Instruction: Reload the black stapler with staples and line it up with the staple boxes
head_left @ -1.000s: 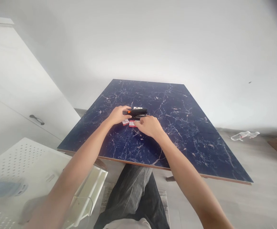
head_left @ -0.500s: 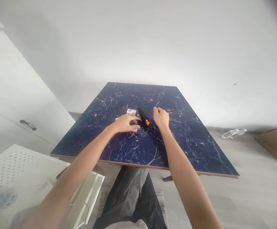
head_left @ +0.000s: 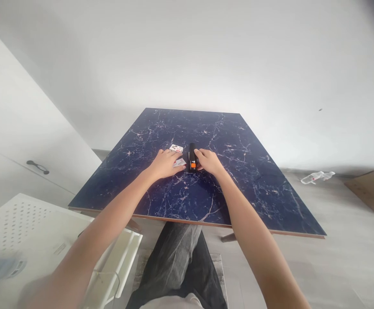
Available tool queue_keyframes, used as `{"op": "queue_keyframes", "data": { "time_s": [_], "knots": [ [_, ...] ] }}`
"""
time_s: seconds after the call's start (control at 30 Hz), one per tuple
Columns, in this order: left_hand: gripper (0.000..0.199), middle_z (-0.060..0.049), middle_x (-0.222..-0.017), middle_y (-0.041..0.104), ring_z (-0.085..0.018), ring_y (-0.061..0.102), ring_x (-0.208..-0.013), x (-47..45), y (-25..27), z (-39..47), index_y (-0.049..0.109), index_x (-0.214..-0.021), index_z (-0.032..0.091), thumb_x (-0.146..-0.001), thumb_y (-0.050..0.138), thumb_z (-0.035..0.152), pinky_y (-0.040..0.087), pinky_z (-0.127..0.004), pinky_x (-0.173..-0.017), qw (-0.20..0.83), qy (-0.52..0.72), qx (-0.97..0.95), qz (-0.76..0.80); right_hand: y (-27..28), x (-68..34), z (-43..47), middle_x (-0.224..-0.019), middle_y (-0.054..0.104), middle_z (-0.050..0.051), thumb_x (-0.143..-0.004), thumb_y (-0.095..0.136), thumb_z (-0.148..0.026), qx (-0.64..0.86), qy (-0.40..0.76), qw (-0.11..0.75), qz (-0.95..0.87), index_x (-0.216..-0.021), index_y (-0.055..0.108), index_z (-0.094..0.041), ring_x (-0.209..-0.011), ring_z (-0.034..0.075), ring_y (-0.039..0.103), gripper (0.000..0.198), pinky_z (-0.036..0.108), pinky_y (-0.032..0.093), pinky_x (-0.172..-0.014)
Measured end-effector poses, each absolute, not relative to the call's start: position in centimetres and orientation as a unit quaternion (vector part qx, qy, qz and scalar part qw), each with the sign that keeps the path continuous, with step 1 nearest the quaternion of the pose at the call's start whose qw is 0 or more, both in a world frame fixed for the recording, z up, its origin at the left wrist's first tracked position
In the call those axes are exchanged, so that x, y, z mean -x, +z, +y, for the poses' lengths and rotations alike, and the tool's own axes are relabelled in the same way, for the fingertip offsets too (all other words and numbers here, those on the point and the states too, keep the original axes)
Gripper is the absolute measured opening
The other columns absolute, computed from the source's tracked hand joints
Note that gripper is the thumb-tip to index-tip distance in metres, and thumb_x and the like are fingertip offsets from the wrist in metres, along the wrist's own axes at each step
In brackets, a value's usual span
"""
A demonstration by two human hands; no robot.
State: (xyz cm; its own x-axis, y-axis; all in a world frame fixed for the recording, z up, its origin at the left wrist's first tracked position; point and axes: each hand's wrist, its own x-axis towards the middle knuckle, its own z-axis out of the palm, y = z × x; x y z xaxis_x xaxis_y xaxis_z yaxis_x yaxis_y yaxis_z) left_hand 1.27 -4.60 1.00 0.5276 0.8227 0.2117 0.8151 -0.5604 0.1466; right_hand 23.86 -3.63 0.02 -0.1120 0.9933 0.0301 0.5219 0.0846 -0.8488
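Where the blue table (head_left: 254,193) lies beneath the black stapler (head_left: 192,153), my left hand (head_left: 164,165) spreads its fingers just left of it, and my right hand (head_left: 210,162) touches its right side, whether pinching I cannot tell. Light, even contact should keep the stapler straight without nudging the far box (head_left: 176,148) or near box (head_left: 179,162) on its left. Half a second ago it slanted, with my right hand apart from it.

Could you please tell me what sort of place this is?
Probably a room in a home, judging by the marble-patterned table, white cabinet and cardboard box on the floor.
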Motion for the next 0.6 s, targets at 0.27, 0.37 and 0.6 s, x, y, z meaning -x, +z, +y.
{"op": "queue_keyframes", "data": {
  "time_s": [0.27, 0.37, 0.6],
  "knots": [
    [0.065, -0.008, -0.124, 0.069, -0.033, 0.057, -0.118, 0.6, 2.1, -4.5, 0.059, -0.140, 0.029, -0.081, 0.070, 0.056, 0.042, -0.043, -0.096, 0.131, 0.097, -0.905, 0.393, -0.3, -23.6, -3.6, -0.072, 0.071, 0.004, -0.100, 0.048, -0.049, 0.573, 0.362, 0.341, -0.652, -0.074, 0.058, -0.021, -0.059, 0.019, 0.071, 0.038, 0.026, 0.054, -0.054],
    [0.067, -0.007, -0.128, 0.068, -0.033, 0.058, -0.117, 0.9, 2.1, -4.4, 0.062, -0.137, 0.029, -0.077, 0.074, 0.057, 0.046, -0.042, -0.093, 0.162, 0.093, -0.906, 0.379, -0.2, -23.6, -3.6, -0.072, 0.072, 0.004, -0.100, 0.049, -0.050, 0.577, 0.362, 0.338, -0.649, -0.075, 0.058, -0.021, -0.059, 0.019, 0.070, 0.039, 0.025, 0.054, -0.054],
    [0.066, -0.010, -0.147, 0.054, -0.037, 0.044, -0.136, 0.5, 0.7, -3.9, 0.063, -0.136, 0.028, -0.078, 0.074, 0.056, 0.039, -0.051, -0.110, 0.134, 0.153, -0.897, 0.393, -0.3, -23.7, -3.6, -0.071, 0.072, 0.003, -0.101, 0.047, -0.049, 0.579, 0.338, 0.329, -0.665, -0.073, 0.056, -0.022, -0.057, 0.017, 0.069, 0.040, 0.024, 0.053, -0.057]
  ]
}}
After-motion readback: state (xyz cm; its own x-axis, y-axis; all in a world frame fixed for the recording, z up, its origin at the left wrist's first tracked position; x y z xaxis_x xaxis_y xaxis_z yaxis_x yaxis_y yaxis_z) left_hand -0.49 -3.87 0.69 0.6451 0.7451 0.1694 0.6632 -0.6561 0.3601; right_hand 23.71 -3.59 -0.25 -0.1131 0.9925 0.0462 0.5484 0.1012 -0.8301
